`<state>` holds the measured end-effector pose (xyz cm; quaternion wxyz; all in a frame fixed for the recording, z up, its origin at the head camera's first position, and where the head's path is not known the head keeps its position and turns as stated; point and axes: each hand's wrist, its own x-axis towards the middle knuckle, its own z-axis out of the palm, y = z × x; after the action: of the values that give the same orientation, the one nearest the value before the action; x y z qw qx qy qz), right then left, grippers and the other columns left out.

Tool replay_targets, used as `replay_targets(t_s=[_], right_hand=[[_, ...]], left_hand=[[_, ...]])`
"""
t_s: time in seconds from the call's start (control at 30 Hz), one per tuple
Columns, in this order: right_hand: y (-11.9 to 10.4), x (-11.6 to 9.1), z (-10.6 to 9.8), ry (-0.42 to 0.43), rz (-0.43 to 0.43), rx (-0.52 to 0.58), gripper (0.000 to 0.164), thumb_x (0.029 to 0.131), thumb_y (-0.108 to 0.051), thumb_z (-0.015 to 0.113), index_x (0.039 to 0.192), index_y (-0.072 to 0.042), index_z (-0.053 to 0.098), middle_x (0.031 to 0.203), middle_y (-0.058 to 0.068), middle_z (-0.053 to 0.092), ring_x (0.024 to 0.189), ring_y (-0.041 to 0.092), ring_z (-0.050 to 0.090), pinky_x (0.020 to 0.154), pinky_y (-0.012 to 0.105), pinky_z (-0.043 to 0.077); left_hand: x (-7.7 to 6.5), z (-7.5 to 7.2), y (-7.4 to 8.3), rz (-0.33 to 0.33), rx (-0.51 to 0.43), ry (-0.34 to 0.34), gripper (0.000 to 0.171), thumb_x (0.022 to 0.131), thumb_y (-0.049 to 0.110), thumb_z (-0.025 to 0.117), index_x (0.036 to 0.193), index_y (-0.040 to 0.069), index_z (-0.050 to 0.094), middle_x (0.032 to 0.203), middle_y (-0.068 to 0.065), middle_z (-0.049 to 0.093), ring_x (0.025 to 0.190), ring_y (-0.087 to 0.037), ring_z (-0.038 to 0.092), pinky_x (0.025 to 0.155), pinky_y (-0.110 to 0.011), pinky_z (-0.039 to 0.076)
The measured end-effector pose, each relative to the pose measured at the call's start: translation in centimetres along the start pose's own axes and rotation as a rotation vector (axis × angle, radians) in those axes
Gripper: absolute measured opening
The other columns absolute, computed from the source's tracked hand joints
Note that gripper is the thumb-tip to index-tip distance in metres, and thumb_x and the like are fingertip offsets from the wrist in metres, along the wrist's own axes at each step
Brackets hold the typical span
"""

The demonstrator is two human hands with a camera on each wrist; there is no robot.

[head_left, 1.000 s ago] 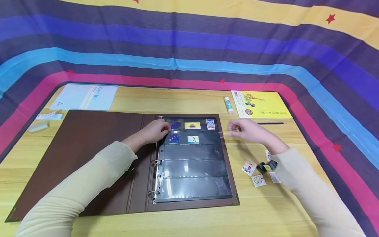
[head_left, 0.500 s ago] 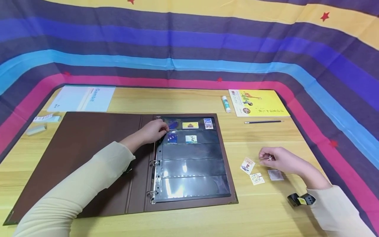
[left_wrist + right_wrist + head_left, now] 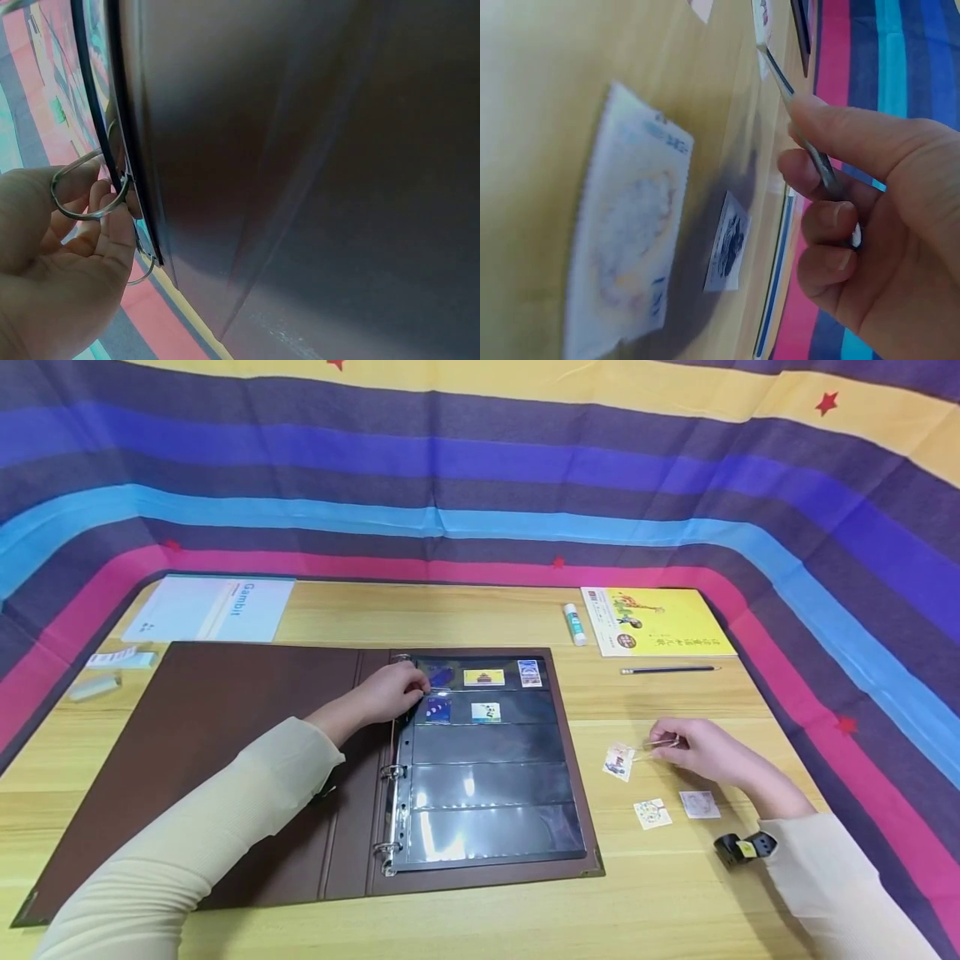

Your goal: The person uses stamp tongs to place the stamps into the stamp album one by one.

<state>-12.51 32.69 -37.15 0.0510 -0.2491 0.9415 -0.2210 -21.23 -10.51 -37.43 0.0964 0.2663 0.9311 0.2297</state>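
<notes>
My right hand [image 3: 697,747] holds metal tweezers [image 3: 810,150], fingers curled round them. Their tips meet the right edge of a picture stamp [image 3: 618,762], just right of the album. Below the hand lie a stamp with a round multicoloured design [image 3: 652,814] and a pale stamp [image 3: 700,804]. In the right wrist view, a stamp with a dark picture [image 3: 727,244] lies farther off. At the top left of the black album page [image 3: 487,743], my left hand [image 3: 386,693] pinches near the pocket edge, beside a binder ring [image 3: 56,191]. Its thumb is partly hidden.
The brown binder cover [image 3: 247,760] lies spread to the left. Several stamps, including a yellow one [image 3: 483,677], sit in the top two pockets. A pencil [image 3: 667,670], glue stick [image 3: 574,625] and yellow book [image 3: 660,622] are behind my right hand; a white booklet [image 3: 210,608] stands back left.
My right hand has come down from beside the page's top to the loose stamps, then shifted slightly up and left. The picture stamp has moved up with the tweezers. My left hand stays put.
</notes>
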Motion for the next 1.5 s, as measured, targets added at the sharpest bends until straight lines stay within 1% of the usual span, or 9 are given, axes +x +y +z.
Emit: replay_targets(t_s=[0.17,0.37,0.43,0.6,0.73,0.87,1.13,1.33,1.5], right_hand=[[0.2,1.1,-0.1,0.009,0.057,-0.010,0.007,0.076,-0.011,0.059,0.082,-0.013,0.056,0.072,-0.007,0.051,0.063,0.009,0.045,0.055,0.024,0.039],[-0.3,0.9,-0.1,-0.066,0.060,0.137,0.009,0.075,-0.008,0.060,0.082,-0.012,0.056,0.072,-0.004,0.053,0.064,0.009,0.047,0.055,0.022,0.040],[-0.4,0.8,0.1,-0.085,0.071,0.166,0.008,0.075,-0.009,0.059,0.082,-0.012,0.056,0.072,-0.004,0.053,0.065,0.009,0.047,0.056,0.022,0.040],[-0.3,1.2,0.3,-0.067,0.094,0.149,0.007,0.076,-0.015,0.059,0.082,-0.012,0.056,0.071,-0.004,0.051,0.063,0.010,0.044,0.054,0.022,0.038],[0.1,1.8,0.1,-0.060,0.105,0.132,0.008,0.078,-0.018,0.057,0.082,-0.012,0.055,0.072,-0.003,0.051,0.063,0.012,0.044,0.054,0.023,0.038],[0.5,2.6,-0.4,-0.054,0.113,0.116,0.008,0.078,-0.018,0.057,0.081,-0.011,0.054,0.071,-0.001,0.051,0.064,0.013,0.045,0.056,0.024,0.039],[1.2,3.3,-0.5,-0.107,0.138,0.127,0.008,0.076,-0.016,0.059,0.079,-0.010,0.055,0.068,-0.001,0.049,0.063,0.014,0.044,0.057,0.024,0.038],[1.2,3.5,-0.4,-0.067,0.113,0.109,0.008,0.074,-0.014,0.061,0.072,-0.012,0.053,0.064,-0.002,0.048,0.059,0.012,0.043,0.054,0.024,0.037],[1.0,3.5,-0.5,-0.065,0.154,0.095,0.010,0.075,-0.017,0.060,0.071,-0.011,0.053,0.063,-0.002,0.048,0.058,0.012,0.043,0.054,0.025,0.037]], left_hand=[[0.0,0.1,0.1,0.003,-0.006,-0.004,0.014,0.082,0.008,0.048,0.088,0.006,0.060,0.082,-0.004,0.050,0.075,-0.017,0.045,0.068,-0.032,0.038],[0.1,0.1,0.1,0.022,-0.012,-0.001,0.013,0.081,0.007,0.048,0.088,0.005,0.059,0.082,-0.004,0.050,0.076,-0.017,0.046,0.069,-0.032,0.038],[0.0,0.1,0.1,0.021,-0.013,0.001,0.014,0.081,0.007,0.048,0.088,0.005,0.059,0.081,-0.004,0.049,0.075,-0.017,0.045,0.068,-0.031,0.038],[0.0,0.1,0.0,0.022,-0.014,0.000,0.014,0.081,0.007,0.048,0.088,0.005,0.059,0.080,-0.004,0.049,0.074,-0.016,0.045,0.067,-0.030,0.038],[0.0,0.2,0.0,0.015,-0.016,-0.002,0.014,0.081,0.007,0.048,0.088,0.005,0.059,0.080,-0.004,0.049,0.073,-0.016,0.045,0.067,-0.030,0.038],[0.0,0.2,0.0,0.000,-0.019,-0.002,0.014,0.081,0.007,0.048,0.088,0.005,0.059,0.080,-0.003,0.049,0.073,-0.016,0.045,0.067,-0.029,0.039],[0.0,0.1,-0.1,0.006,-0.018,-0.004,0.014,0.081,0.007,0.048,0.089,0.005,0.059,0.081,-0.004,0.049,0.075,-0.017,0.045,0.068,-0.031,0.039],[0.0,0.0,-0.1,0.007,-0.005,-0.001,0.014,0.081,0.007,0.048,0.088,0.005,0.059,0.081,-0.004,0.049,0.075,-0.017,0.046,0.068,-0.031,0.038],[0.1,0.0,-0.2,0.024,0.013,0.008,0.014,0.081,0.007,0.048,0.087,0.005,0.060,0.081,-0.004,0.049,0.075,-0.017,0.046,0.069,-0.032,0.038]])
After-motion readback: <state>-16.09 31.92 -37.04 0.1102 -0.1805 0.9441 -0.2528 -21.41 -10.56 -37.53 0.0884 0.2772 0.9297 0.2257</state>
